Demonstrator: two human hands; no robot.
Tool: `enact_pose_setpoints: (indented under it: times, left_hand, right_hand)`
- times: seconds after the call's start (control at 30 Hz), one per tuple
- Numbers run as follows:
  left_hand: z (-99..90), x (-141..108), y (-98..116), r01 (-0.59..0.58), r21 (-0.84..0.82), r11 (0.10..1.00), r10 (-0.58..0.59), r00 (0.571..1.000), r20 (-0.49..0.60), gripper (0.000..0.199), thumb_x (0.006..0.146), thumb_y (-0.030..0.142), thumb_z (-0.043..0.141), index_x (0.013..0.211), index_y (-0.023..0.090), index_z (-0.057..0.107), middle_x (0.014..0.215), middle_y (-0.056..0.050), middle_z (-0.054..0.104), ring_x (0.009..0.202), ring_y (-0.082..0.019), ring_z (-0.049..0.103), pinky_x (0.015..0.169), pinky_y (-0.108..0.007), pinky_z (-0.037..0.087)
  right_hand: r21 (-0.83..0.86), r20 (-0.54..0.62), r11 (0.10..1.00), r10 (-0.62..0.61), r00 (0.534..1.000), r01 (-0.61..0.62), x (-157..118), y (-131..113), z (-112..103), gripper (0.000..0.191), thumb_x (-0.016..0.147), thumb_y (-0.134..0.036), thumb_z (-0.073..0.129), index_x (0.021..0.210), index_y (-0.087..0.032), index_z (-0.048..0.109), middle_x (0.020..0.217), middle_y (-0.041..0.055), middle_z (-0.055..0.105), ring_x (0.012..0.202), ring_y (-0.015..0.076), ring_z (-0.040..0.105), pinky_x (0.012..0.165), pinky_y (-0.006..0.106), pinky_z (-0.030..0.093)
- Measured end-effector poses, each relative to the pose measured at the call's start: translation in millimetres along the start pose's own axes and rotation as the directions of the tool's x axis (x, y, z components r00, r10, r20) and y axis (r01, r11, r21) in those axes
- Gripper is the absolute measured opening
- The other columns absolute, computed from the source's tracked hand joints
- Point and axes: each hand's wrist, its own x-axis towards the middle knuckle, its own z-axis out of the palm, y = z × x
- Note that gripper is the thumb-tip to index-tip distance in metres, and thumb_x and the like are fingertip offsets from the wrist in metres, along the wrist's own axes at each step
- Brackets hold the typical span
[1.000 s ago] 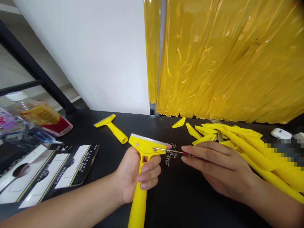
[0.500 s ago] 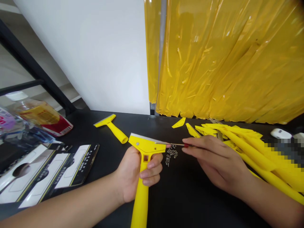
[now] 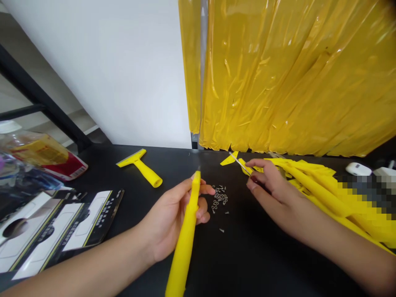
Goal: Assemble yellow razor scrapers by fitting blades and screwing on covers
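Just left of the loose heap of small silvery screws and nuts (image 3: 220,196) on the black desk (image 3: 253,255), the left hand (image 3: 168,218) holds a yellow plastic scraper (image 3: 185,243) nearly edge-on, its fingers wrapped round the upper handle and neck. To the heap's right and a little beyond it, the right hand (image 3: 272,185) has its fingers closed on a slim metal-shafted screwdriver with a dark red handle (image 3: 253,179); its tip points away, over a flat yellow plastic plate (image 3: 228,160). Whether it touches the plate cannot be told.

For good control, I judge the left grip should sit firmly on the neck, clear of the thin edge at the top. The driver is best steadied near its handle and set square to a screw's slot, with gentle pressure so that the plastic is not strained. One loose screw (image 3: 221,230) lies on the near side of the heap, where a sleeve or wrist could sweep it off.

Well left of the heap, white-and-black printed cards (image 3: 99,216) carry pale characters on their dark borders, too small to read. Beyond them, a bottle with a red and yellow label (image 3: 58,159) shows a barcode; its brand is unreadable.
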Motion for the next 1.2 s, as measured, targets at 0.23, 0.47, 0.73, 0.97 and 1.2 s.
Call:
enact_pose_setpoints:
  times: [0.23, 0.47, 0.73, 0.97, 1.2]
  left_hand:
    - [-0.8, 2.9, 1.0, 0.024, 0.082, 0.996, -0.020, 0.999, -0.046, 0.005, 0.100, 0.022, 0.064, 0.102, 0.018, 0.066, 0.086, -0.003, 0.066, 0.072, -0.013, 0.063, 0.059, -0.023, 0.058]
    - [2.6, -1.2, 2.4, -0.068, 0.130, 0.989, 0.066, 0.998, 0.022, 0.015, 0.102, 0.025, 0.058, 0.108, 0.014, 0.067, 0.091, -0.008, 0.071, 0.075, -0.016, 0.069, 0.059, -0.023, 0.058]
    - [2.5, -2.5, 0.2, -0.096, 0.131, 0.987, 0.085, 0.992, 0.093, 0.027, 0.106, 0.028, 0.039, 0.097, 0.016, 0.061, 0.074, -0.007, 0.064, 0.059, -0.015, 0.060, 0.052, -0.023, 0.049]
    - [1.3, -2.2, -2.8, -0.146, 0.211, 0.966, 0.137, 0.989, 0.059, 0.014, 0.101, 0.028, 0.060, 0.099, 0.016, 0.064, 0.084, -0.005, 0.066, 0.075, -0.017, 0.066, 0.061, -0.024, 0.054]
    - [-0.6, -3.0, 0.0, -0.133, 0.215, 0.968, 0.134, 0.991, 0.010, 0.025, 0.104, 0.043, 0.055, 0.114, 0.021, 0.061, 0.107, -0.009, 0.073, 0.067, -0.016, 0.066, 0.053, -0.024, 0.051]
  right_hand:
    - [0.126, -0.008, 0.992, 0.004, 1.000, -0.003, 3.6, -2.0, -5.0, 0.024, 0.105, -0.038, 0.048, 0.115, -0.028, 0.069, 0.088, 0.0009, 0.069, 0.062, 0.0141, 0.063, 0.057, 0.028, 0.054]
    - [-0.048, 0.071, 0.941, -0.330, 0.941, 0.334, -11.6, -11.1, 2.1, 0.030, 0.101, -0.025, 0.059, 0.131, -0.031, 0.057, 0.101, 0.0006, 0.075, 0.084, 0.0160, 0.072, 0.077, 0.029, 0.057]
    - [0.092, -0.043, 0.961, -0.257, 0.965, 0.260, -14.5, -24.4, 3.6, 0.014, 0.102, -0.024, 0.060, 0.112, -0.033, 0.064, 0.089, -0.0064, 0.072, 0.078, 0.0097, 0.070, 0.073, 0.020, 0.054]
    - [0.044, 0.102, 0.963, -0.268, 0.958, 0.265, -16.5, -23.8, 9.3, 0.010, 0.102, -0.024, 0.058, 0.109, -0.031, 0.060, 0.094, -0.0052, 0.070, 0.082, 0.0107, 0.067, 0.075, 0.023, 0.050]
    - [0.050, 0.124, 0.968, -0.250, 0.960, 0.246, -15.0, -21.0, 12.4, 0.007, 0.103, -0.026, 0.057, 0.107, -0.031, 0.061, 0.094, -0.0050, 0.071, 0.082, 0.0115, 0.067, 0.074, 0.023, 0.050]
